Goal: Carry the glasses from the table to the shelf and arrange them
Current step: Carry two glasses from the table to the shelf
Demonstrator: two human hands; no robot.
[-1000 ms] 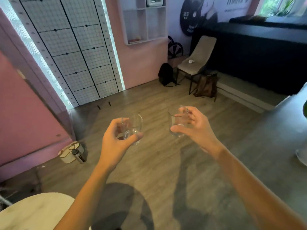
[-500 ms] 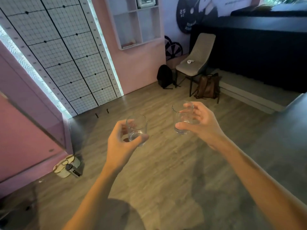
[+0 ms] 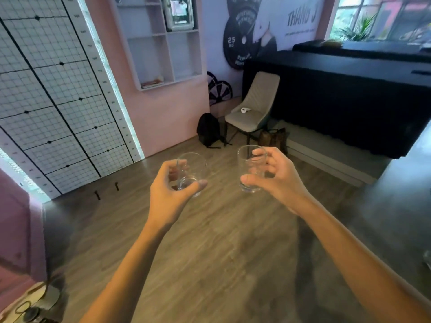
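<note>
I hold two clear, empty drinking glasses out in front of me over a wooden floor. My left hand (image 3: pixel 169 194) grips the left glass (image 3: pixel 194 165), thumb across its base, fingers behind it. The right glass (image 3: pixel 249 157) stands upright in my right hand (image 3: pixel 276 180), which wraps it from the right side. A white wall shelf (image 3: pixel 163 45) with open cubbies hangs on the pink wall ahead, above and beyond both hands. Its lower left cubby holds a flat item; a framed object stands in an upper cubby.
A beige chair (image 3: pixel 256 106) with a small white object on its seat stands ahead, a black backpack (image 3: pixel 208 130) and a brown bag (image 3: pixel 272 138) beside it. A long black counter (image 3: pixel 349 94) runs along the right. A white grid panel (image 3: pixel 58 96) covers the left wall.
The view has moved forward and tilted up: the shelf, chair and backpack look nearer and larger. The round table at lower left has left the view. Both hands keep their glasses.
</note>
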